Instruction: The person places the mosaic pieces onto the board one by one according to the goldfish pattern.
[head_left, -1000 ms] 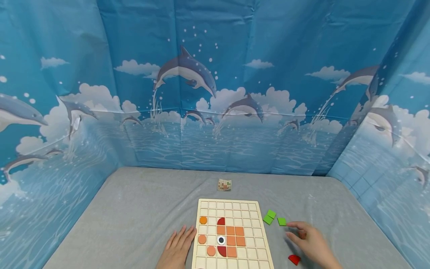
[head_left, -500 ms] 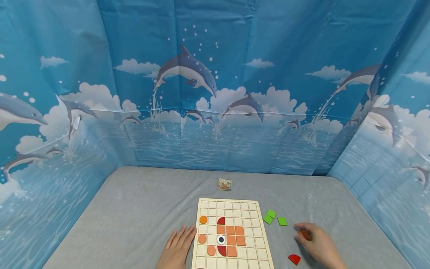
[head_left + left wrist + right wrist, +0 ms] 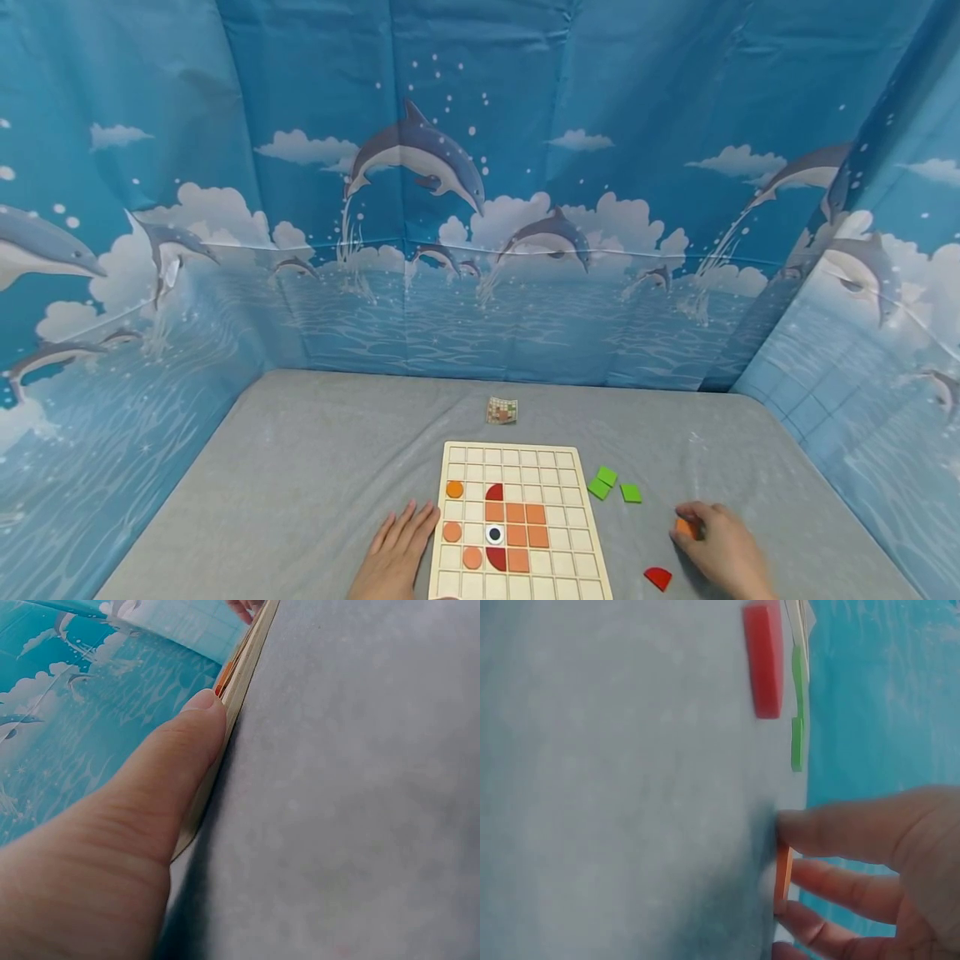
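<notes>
My left hand (image 3: 395, 550) lies flat on the cloth at the left edge of a pale wooden grid board (image 3: 540, 468). Its thumb (image 3: 172, 754) touches the board's side in the left wrist view. To the right of the board, my right hand (image 3: 722, 546) pinches a thin orange game piece (image 3: 686, 528) between thumb and fingers. The right wrist view shows that orange piece (image 3: 783, 877) nearly edge-on, low over the grey cloth; its full outline is hidden. On the board sit several orange squares (image 3: 516, 535), orange discs (image 3: 454, 490), two dark red quarter-round pieces (image 3: 496, 559) and a white-and-black eye disc (image 3: 494, 534).
Several green squares (image 3: 631, 493) lie right of the board, two of them touching. A red quarter-round piece (image 3: 658, 578) rests on the grey cloth (image 3: 315, 467) near my right hand. Behind the board is a small pattern card (image 3: 502, 411). A dolphin-print curtain (image 3: 450, 317) surrounds the table.
My right hand has moved right, away from the green squares, and the orange piece in its fingers has come into clearer view. My left hand and the board have stayed put.
</notes>
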Demonstrator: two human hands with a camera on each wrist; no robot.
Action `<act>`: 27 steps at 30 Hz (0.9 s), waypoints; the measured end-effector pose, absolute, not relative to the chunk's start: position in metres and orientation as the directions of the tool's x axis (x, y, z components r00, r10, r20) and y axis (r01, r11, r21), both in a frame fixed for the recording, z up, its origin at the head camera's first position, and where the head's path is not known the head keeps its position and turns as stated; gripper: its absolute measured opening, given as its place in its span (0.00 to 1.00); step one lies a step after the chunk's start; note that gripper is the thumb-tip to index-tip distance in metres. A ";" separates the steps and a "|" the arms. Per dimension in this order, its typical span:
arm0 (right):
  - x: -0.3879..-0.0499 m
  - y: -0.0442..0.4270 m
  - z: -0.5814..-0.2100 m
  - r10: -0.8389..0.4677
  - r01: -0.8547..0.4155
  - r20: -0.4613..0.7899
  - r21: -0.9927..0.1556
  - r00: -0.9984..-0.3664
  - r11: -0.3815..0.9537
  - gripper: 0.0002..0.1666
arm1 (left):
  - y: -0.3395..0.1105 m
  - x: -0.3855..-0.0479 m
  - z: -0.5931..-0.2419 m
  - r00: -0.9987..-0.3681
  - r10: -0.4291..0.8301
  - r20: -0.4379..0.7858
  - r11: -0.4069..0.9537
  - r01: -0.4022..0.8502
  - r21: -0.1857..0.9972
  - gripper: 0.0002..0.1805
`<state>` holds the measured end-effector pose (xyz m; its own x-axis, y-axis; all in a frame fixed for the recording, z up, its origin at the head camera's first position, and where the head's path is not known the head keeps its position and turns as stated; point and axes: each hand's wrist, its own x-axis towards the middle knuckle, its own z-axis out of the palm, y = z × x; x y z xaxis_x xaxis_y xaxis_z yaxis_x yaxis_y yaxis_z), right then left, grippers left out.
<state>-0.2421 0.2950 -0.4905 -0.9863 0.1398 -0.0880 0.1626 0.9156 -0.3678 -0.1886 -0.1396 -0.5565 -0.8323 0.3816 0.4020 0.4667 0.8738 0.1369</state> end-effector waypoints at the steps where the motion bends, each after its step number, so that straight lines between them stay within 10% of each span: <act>1: -0.241 0.295 -0.490 0.144 0.168 -0.093 -0.356 -0.985 0.919 0.22 | -0.140 -0.189 -0.557 -0.832 0.382 0.403 0.874 0.467 0.136 0.56; 27: -0.236 0.299 -0.488 0.199 0.280 -0.241 -0.372 -0.950 0.885 0.21 | -0.142 -0.190 -0.555 -0.826 0.403 0.395 0.864 0.486 0.135 0.61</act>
<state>-0.2359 0.2991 -0.4878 -0.9499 0.1993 -0.2407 0.2800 0.8851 -0.3717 -0.1897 -0.1418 -0.5550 -0.8258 0.4025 0.3950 0.4856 0.8637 0.1351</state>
